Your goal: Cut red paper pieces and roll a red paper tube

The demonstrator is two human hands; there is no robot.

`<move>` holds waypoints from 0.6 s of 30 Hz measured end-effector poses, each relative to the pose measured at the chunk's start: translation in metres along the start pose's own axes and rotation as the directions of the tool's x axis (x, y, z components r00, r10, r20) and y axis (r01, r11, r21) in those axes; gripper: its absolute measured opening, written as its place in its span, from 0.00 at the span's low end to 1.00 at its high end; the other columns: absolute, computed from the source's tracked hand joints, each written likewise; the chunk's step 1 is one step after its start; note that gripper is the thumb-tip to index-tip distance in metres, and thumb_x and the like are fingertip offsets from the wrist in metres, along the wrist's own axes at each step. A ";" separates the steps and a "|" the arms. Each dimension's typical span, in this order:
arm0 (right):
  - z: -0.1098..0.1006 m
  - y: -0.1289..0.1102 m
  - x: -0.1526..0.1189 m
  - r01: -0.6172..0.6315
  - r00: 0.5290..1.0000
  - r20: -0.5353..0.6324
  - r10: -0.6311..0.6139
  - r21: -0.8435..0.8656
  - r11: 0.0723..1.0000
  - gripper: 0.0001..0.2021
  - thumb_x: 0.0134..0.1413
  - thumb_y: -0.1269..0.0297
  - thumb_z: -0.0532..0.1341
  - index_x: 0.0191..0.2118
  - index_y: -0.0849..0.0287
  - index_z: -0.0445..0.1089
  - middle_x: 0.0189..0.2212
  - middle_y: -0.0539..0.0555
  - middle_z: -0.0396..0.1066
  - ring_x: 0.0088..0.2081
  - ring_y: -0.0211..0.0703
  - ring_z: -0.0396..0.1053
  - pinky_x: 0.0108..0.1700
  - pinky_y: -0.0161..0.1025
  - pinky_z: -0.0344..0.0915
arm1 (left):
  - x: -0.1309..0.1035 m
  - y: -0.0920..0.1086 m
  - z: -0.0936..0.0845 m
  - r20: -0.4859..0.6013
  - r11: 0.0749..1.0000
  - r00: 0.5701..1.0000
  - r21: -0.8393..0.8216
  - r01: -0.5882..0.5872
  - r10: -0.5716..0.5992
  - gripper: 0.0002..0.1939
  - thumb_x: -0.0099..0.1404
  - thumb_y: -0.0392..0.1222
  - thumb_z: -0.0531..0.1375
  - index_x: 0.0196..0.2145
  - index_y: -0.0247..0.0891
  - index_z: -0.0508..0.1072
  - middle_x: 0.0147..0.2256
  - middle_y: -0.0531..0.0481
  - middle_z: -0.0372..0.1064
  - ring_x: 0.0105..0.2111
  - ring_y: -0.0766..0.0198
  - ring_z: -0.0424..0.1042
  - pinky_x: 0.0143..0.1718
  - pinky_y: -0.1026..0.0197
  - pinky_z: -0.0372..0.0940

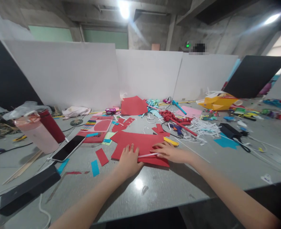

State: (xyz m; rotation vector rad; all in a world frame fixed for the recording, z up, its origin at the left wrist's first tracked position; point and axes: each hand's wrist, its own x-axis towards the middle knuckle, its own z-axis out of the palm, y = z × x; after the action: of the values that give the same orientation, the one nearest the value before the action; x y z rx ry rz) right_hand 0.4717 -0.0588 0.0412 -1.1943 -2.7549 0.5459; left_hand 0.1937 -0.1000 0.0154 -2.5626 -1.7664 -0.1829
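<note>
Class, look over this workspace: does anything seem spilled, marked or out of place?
White strips sprawl in a loose tangle on the right, as if spilled. Left of the small blue scrap, a reddish streak looks like a stain, though it may be paper.

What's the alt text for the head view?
Two bare hands, left and right, press on red paper with a thin white strip between them, on a grey table strewn with paper scraps, a phone and two bottles.

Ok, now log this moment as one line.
left hand: on red paper | right hand: at end of white strip | strip: across paper, between hands
</note>
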 end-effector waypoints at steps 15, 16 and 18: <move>0.022 -0.031 -0.003 0.009 0.973 -0.227 -0.036 -0.120 0.993 0.20 0.75 0.47 0.53 0.58 0.49 0.73 0.55 0.59 0.73 0.57 0.54 0.68 0.64 0.59 0.54 | 0.011 -0.029 0.000 -0.029 0.963 0.963 0.031 -0.267 0.268 0.21 0.78 0.48 0.52 0.58 0.38 0.76 0.55 0.33 0.72 0.54 0.43 0.70 0.54 0.45 0.63; 0.023 -0.034 -0.003 0.015 0.971 -0.234 -0.044 -0.125 0.992 0.19 0.74 0.47 0.54 0.57 0.51 0.74 0.53 0.58 0.73 0.55 0.53 0.69 0.64 0.59 0.54 | 0.011 -0.026 0.003 -0.036 0.970 0.970 0.042 -0.240 0.242 0.21 0.78 0.49 0.53 0.58 0.37 0.76 0.54 0.32 0.73 0.53 0.42 0.70 0.52 0.45 0.64; 0.025 -0.038 -0.001 0.022 0.965 -0.255 -0.057 -0.140 0.990 0.19 0.71 0.44 0.58 0.53 0.53 0.74 0.50 0.57 0.74 0.52 0.52 0.70 0.63 0.58 0.53 | 0.010 -0.021 0.007 -0.050 0.978 0.978 0.053 -0.200 0.203 0.22 0.78 0.49 0.52 0.58 0.36 0.75 0.53 0.31 0.73 0.52 0.41 0.71 0.50 0.45 0.64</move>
State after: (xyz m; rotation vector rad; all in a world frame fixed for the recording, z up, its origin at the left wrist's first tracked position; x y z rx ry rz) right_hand 0.4410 -0.0902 0.0316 -1.1421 -2.6190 0.1838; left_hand 0.1780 -0.0823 0.0088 -2.6532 -1.4620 -0.2013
